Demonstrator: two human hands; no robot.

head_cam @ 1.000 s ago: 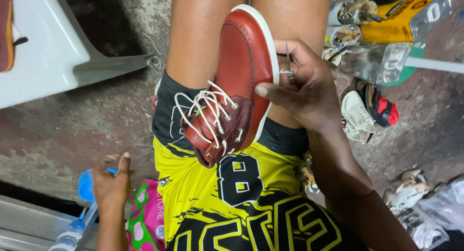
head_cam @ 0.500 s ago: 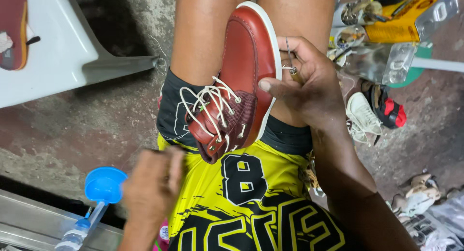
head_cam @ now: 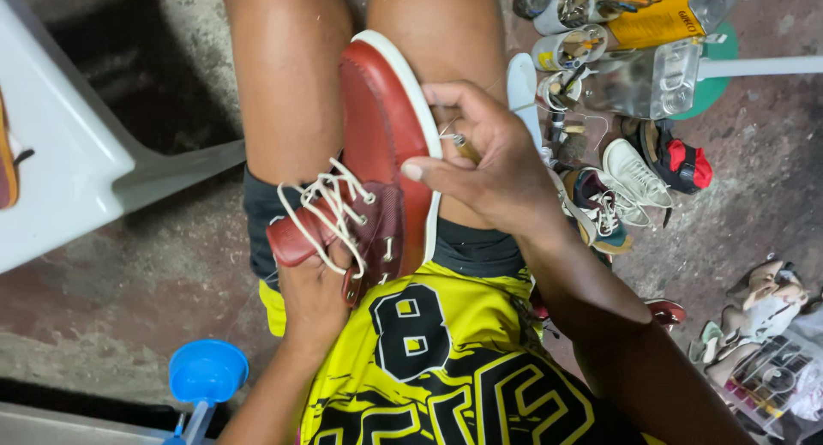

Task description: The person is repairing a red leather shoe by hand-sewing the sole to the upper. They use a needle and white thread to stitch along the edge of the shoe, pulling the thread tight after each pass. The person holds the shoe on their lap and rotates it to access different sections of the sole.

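Observation:
A dark red leather shoe (head_cam: 377,145) with a white sole edge and loose white laces lies on its side across my lap, between my bare thighs. My left hand (head_cam: 315,297) grips its heel end from below, fingers under the laced collar. My right hand (head_cam: 484,162) rests against the white sole edge, thumb on the leather, pinching a small metal tool (head_cam: 463,143) with thin thread running from it. I wear a yellow and black jersey (head_cam: 429,359).
A white plastic chair (head_cam: 77,153) stands at the left. A blue funnel-like cap (head_cam: 207,372) sits at lower left. Cans, tools and a yellow packet (head_cam: 651,16) crowd the upper right; several worn shoes (head_cam: 630,183) lie on the concrete floor at right.
My left hand rose from the floor at lower left and took hold of the shoe's heel end. The right hand stayed at the sole edge.

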